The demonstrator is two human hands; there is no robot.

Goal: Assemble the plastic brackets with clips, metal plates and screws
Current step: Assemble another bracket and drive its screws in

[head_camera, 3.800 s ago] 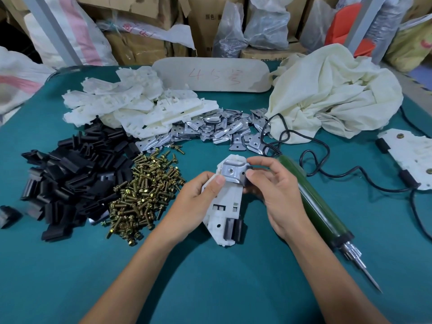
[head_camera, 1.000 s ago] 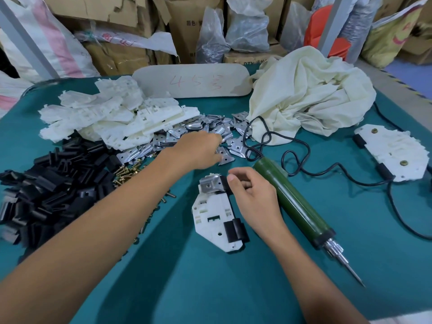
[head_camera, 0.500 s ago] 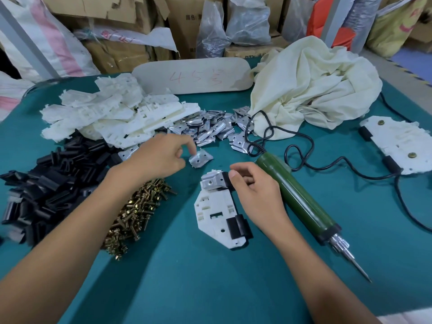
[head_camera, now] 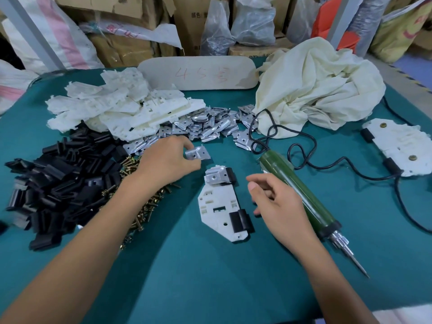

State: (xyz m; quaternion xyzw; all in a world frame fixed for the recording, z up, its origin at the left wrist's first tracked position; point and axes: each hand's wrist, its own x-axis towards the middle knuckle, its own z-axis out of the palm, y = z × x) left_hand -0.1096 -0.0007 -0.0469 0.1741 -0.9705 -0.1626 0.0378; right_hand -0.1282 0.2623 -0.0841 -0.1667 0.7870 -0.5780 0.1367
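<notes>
Teal tabletop [head_camera: 210,277], cardboard boxes stacked behind it. 1 second ago the left hand [head_camera: 168,160] was reaching into the pile of plates [head_camera: 205,125]. Now it sits nearer, just above and to the left of the bracket [head_camera: 219,206], its fingers pinching 1 loose metal plate [head_camera: 198,154] by the edge. The right hand [head_camera: 278,202], which had been pinning the bracket's top end, has come off it. It hovers beside the bracket's right edge, palm down, fingers loosely curled and holding nothing. The bracket lies flat between both hands, 1 seated plate [head_camera: 216,176] on its far end and 2 black clips on its right side. The green screwdriver [head_camera: 297,190] lies just right of the right hand.
</notes>
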